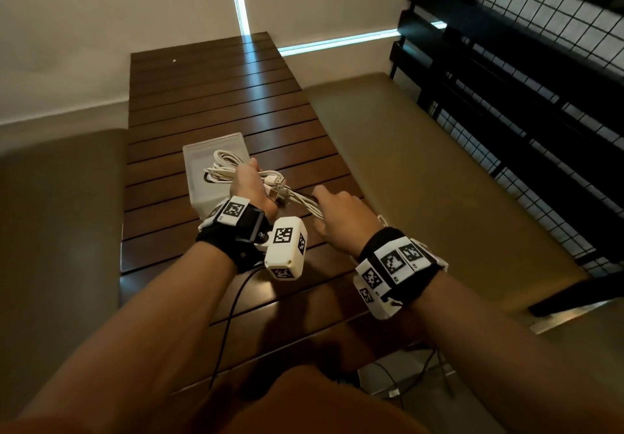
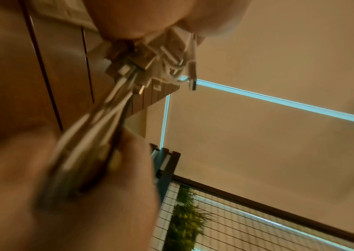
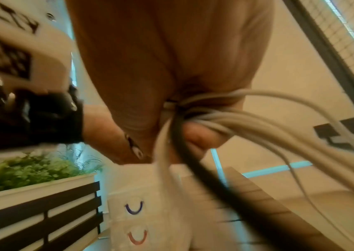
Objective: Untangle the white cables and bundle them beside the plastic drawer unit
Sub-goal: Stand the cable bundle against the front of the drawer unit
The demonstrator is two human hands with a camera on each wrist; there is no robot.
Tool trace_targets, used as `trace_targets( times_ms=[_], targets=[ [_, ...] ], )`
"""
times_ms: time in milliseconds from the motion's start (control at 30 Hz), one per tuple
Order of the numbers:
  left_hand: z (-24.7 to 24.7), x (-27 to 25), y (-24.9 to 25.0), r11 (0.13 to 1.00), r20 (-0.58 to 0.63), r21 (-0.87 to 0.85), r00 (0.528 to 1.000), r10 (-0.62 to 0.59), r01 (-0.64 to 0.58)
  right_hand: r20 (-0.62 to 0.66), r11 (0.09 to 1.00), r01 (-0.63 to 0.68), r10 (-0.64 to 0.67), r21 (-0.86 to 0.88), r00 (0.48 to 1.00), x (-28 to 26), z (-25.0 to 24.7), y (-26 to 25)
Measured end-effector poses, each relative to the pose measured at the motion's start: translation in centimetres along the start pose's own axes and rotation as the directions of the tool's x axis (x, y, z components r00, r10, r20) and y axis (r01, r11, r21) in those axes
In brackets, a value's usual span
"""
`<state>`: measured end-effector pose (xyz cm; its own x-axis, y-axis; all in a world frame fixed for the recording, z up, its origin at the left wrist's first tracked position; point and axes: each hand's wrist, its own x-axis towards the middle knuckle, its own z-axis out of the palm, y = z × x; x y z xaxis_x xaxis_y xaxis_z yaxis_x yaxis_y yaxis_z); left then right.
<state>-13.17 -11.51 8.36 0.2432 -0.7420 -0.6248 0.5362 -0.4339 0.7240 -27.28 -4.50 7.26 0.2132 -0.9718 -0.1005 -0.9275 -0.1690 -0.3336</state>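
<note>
The left hand (image 1: 248, 185) grips the coiled cables (image 1: 224, 168) above the drawer unit (image 1: 197, 194) on the table (image 1: 216, 102); the right hand (image 1: 341, 216) curls round their straight run. Pulling hard could tighten the tangle where plugs (image 1: 275, 184) snag, or drag loops loose.

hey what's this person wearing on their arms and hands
Bare forearms, no sleeves or gloves. Each wrist carries a black strap with white square-patterned marker tags. The left wrist also has a white marker-covered box with a thin black cable trailing down; the right wrist band wraps several tags.
</note>
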Motion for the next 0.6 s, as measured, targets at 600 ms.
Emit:
trace_targets(
  times_ms=[600],
  targets=[
    [0.0,-0.9,3.3,0.999,0.147,0.046,0.989,-0.013,0.006,0.303,0.853,-0.054,-0.124,0.519,0.945,0.2,-4.3,-2.5]
  ],
)
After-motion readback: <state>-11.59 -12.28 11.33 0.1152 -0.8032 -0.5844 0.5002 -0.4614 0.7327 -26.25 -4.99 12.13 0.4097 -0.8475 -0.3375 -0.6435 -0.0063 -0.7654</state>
